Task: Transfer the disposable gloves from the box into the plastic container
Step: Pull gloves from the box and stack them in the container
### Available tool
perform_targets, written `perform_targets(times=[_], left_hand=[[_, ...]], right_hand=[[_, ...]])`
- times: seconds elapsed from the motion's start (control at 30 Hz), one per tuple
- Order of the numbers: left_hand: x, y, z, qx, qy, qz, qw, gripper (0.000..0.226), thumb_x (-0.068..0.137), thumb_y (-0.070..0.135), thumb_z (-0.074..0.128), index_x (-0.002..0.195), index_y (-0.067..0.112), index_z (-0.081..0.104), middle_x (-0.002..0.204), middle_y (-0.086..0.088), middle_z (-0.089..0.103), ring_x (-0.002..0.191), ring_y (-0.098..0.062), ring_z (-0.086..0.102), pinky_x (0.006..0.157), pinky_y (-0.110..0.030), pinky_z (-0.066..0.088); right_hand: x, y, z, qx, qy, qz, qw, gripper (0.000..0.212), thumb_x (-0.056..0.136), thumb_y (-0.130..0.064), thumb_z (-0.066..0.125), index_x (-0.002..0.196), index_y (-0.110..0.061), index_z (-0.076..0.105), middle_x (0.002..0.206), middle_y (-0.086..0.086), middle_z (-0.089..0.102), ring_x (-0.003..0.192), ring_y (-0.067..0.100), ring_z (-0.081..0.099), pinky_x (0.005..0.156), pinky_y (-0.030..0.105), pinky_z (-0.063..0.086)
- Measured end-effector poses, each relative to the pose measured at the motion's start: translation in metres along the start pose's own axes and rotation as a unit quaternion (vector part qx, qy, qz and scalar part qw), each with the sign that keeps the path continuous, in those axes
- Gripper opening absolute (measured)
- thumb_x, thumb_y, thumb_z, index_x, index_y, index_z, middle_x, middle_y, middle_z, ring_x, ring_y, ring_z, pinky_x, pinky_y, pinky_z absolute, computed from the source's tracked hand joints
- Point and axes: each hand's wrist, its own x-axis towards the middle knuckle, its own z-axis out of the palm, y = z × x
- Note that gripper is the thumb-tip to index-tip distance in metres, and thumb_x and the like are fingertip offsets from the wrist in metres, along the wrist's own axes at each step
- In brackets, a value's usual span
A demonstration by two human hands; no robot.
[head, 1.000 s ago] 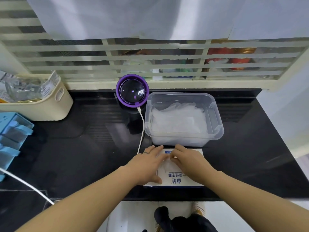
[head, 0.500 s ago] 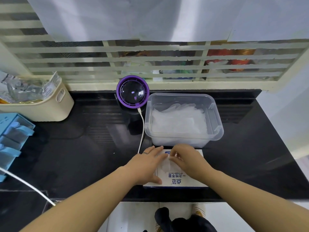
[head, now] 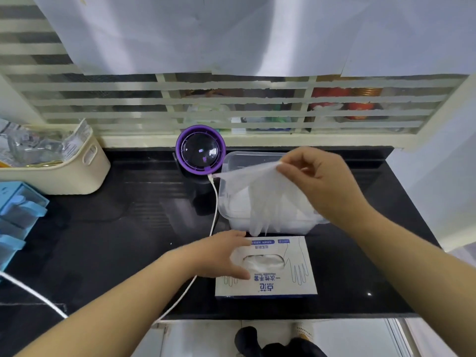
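Observation:
A white glove box (head: 278,282) with blue print lies flat near the counter's front edge, thin gloves showing in its oval opening. My left hand (head: 219,256) rests on the box's left side, fingers spread. My right hand (head: 319,181) is raised over the clear plastic container (head: 231,161) and pinches a translucent disposable glove (head: 260,197) that hangs down, its fingers dangling just above the box. A pile of gloves lies inside the container behind it.
A purple round device (head: 201,150) with a white cable (head: 213,202) stands left of the container. A cream basket (head: 59,173) of packets and a blue organiser (head: 15,217) sit at the far left. The black counter (head: 116,228) ends at a slatted window behind.
My right hand has lifted away from the box opening, drawing one glove up over the container. My left hand stays on the box.

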Motion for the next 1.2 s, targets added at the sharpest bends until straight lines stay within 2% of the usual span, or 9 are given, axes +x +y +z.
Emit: perform_targets(times=[0.13,0.23,0.33,0.53,0.67,0.8,0.9,1.03,1.2], left_hand=[[-0.029,0.004,-0.059,-0.250,-0.020,0.046,0.967,0.065,0.075,0.048,0.072,0.135,0.038,0.047,0.138,0.021,0.051,0.122,0.007,0.049,0.112,-0.029,0.034],[-0.039,-0.001,-0.087,-0.492,0.022,0.079,0.867,0.073,0.071,0.040,0.078,0.134,0.013,0.053,0.135,-0.004,0.058,0.125,-0.016,0.055,0.108,-0.041,0.042],[-0.044,0.003,-0.105,-0.589,0.038,0.122,0.798,0.102,0.046,0.059,0.088,0.127,0.004,0.059,0.132,-0.014,0.059,0.121,-0.023,0.058,0.097,-0.032,0.051],[-0.034,0.022,-0.113,-0.597,0.087,0.113,0.789,0.076,0.066,0.056,0.077,0.125,0.012,0.060,0.126,-0.010,0.064,0.115,-0.025,0.062,0.087,-0.030,0.056],[-0.018,0.022,-0.115,-0.573,0.151,0.002,0.806,0.071,0.071,0.057,0.065,0.127,0.013,0.056,0.122,-0.011,0.066,0.108,-0.025,0.066,0.095,-0.039,0.052],[-0.013,0.023,-0.112,-0.548,0.118,-0.064,0.826,0.073,0.067,0.069,0.048,0.092,0.004,0.068,0.097,-0.017,0.073,0.094,-0.029,0.071,0.091,-0.039,0.054],[-0.009,0.021,-0.111,-0.608,0.102,-0.048,0.786,0.076,0.070,0.072,0.041,0.071,0.004,0.076,0.088,-0.017,0.073,0.078,-0.025,0.072,0.078,-0.033,0.059],[-0.005,0.017,-0.105,-0.692,0.098,-0.038,0.714,0.071,0.070,0.069,0.047,0.073,0.003,0.073,0.081,-0.014,0.072,0.072,-0.024,0.071,0.068,-0.031,0.061],[-0.003,0.021,-0.095,-0.551,0.037,-0.073,0.830,0.075,0.061,0.070,0.050,0.085,0.001,0.068,0.091,-0.017,0.073,0.086,-0.027,0.072,0.084,-0.037,0.057]], right_hand=[[0.018,-0.015,-0.021,-0.080,-0.043,-0.025,0.996,0.006,0.088,-0.026,0.060,0.086,-0.031,0.062,0.081,-0.023,0.059,0.080,-0.011,0.055,0.072,0.000,0.042],[0.027,-0.024,-0.026,-0.149,-0.069,-0.057,0.985,0.006,0.089,-0.027,0.060,0.088,-0.030,0.064,0.082,-0.021,0.059,0.081,-0.005,0.057,0.072,0.004,0.043],[0.034,-0.027,-0.026,-0.206,-0.076,-0.095,0.971,0.011,0.090,-0.026,0.060,0.093,-0.022,0.070,0.087,-0.012,0.061,0.080,0.003,0.056,0.076,0.015,0.045],[0.045,-0.020,-0.025,-0.267,-0.053,-0.156,0.949,0.014,0.090,-0.025,0.061,0.092,-0.017,0.073,0.090,-0.003,0.067,0.079,0.008,0.053,0.073,0.026,0.049],[0.056,-0.016,-0.032,-0.271,0.019,-0.173,0.947,0.012,0.090,-0.022,0.064,0.089,-0.015,0.073,0.087,-0.001,0.068,0.076,0.008,0.052,0.068,0.022,0.043],[0.066,-0.012,-0.032,-0.283,0.026,-0.174,0.943,0.011,0.088,-0.021,0.065,0.087,-0.014,0.074,0.086,-0.001,0.069,0.074,0.006,0.051,0.067,0.014,0.039],[0.068,-0.006,-0.028,-0.297,0.023,-0.175,0.939,0.009,0.086,-0.019,0.068,0.086,-0.013,0.074,0.086,0.001,0.070,0.074,0.007,0.049,0.067,0.015,0.035],[0.068,0.001,-0.027,-0.301,0.017,-0.163,0.939,0.008,0.085,-0.018,0.069,0.085,-0.012,0.075,0.083,0.002,0.070,0.072,0.008,0.051,0.067,0.021,0.042],[0.068,0.012,-0.022,-0.315,-0.011,-0.118,0.942,0.013,0.089,-0.021,0.064,0.088,-0.014,0.075,0.087,-0.001,0.070,0.073,0.013,0.058,0.067,0.027,0.052]])
